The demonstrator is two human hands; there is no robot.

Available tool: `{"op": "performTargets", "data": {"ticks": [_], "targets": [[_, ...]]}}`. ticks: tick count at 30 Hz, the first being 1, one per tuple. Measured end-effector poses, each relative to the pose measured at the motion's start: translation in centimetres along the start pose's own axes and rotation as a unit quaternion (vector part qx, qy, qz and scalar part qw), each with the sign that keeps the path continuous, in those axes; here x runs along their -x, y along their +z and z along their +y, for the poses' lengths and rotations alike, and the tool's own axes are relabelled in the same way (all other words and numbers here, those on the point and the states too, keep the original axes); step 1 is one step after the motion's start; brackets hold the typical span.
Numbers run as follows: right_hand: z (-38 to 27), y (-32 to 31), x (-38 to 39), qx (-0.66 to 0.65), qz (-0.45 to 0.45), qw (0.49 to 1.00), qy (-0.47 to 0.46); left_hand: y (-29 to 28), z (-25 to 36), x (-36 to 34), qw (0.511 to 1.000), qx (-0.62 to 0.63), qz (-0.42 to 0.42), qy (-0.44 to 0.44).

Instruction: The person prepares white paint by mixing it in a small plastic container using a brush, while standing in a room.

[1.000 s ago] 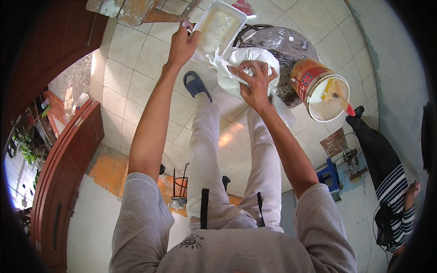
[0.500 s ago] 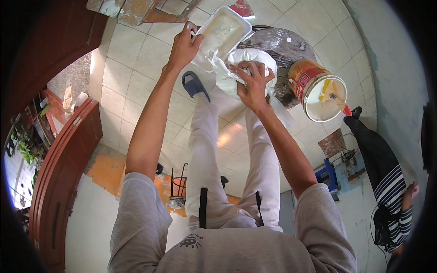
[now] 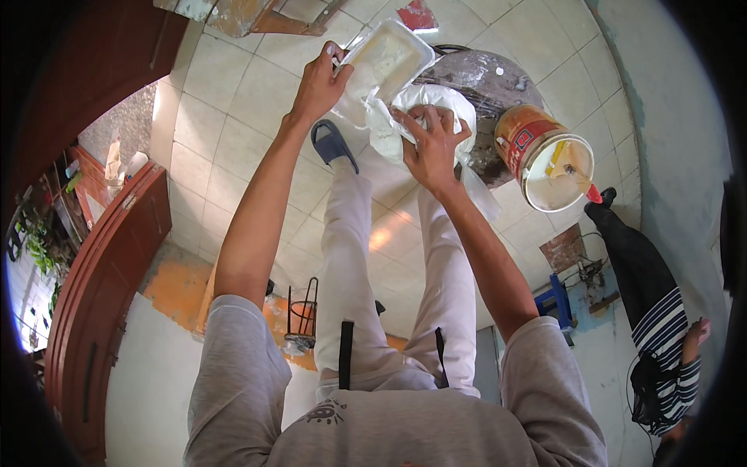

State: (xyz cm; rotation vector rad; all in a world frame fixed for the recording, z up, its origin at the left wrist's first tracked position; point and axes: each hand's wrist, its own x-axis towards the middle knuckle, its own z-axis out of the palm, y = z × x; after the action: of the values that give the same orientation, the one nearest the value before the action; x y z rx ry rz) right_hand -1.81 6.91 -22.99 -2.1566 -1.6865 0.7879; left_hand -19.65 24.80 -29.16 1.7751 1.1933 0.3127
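Note:
My left hand (image 3: 320,84) is closed around the left rim of a white rectangular tray (image 3: 418,48), with its thumb near the top of the edge. Whitish, wet-looking stuff lies inside the tray. A crumpled white plastic bag (image 3: 384,134) stands right beside it, its edge touching or overlapping the tray's near right side. From above, my right hand (image 3: 436,146) grips the bag's gathered top with bent fingers. What the bag contains is hidden. The bag rests at the near left side of a dark, paint-spotted round stool (image 3: 475,74).
An orange-and-red bucket (image 3: 515,140) with a yellow-handled tool inside stands at the stool's right. A worn wooden bench (image 3: 241,17) is at the far left. Another person (image 3: 661,327) is at the right, near a blue stand (image 3: 554,303). A brown door (image 3: 109,311) is at left.
The tray and my left hand have shifted slightly right and nearer. Both hands keep their holds, and the bag stays almost where it was.

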Motion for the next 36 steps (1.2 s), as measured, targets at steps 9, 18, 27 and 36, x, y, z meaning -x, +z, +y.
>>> {"op": "performTargets", "data": {"ticks": [9,18,27,36], "targets": [[0.4,0.1,0.2,-0.032,0.008,0.999,-0.015,-0.7,0.7,1.3,0.998,0.001,0.014,-0.063],[-1.7,-2.5,0.3,-0.007,-0.001,1.0,0.006,-1.6,2.4,2.1,0.997,-0.01,0.011,-0.071],[-3.8,-1.3,-1.2,0.02,0.054,0.998,0.034,-1.3,2.7,2.4,0.998,0.016,0.052,-0.031],[-2.8,-3.9,0.6,-0.136,0.084,0.987,0.028,-2.1,5.1,3.2,0.998,0.018,0.05,-0.039]]}}
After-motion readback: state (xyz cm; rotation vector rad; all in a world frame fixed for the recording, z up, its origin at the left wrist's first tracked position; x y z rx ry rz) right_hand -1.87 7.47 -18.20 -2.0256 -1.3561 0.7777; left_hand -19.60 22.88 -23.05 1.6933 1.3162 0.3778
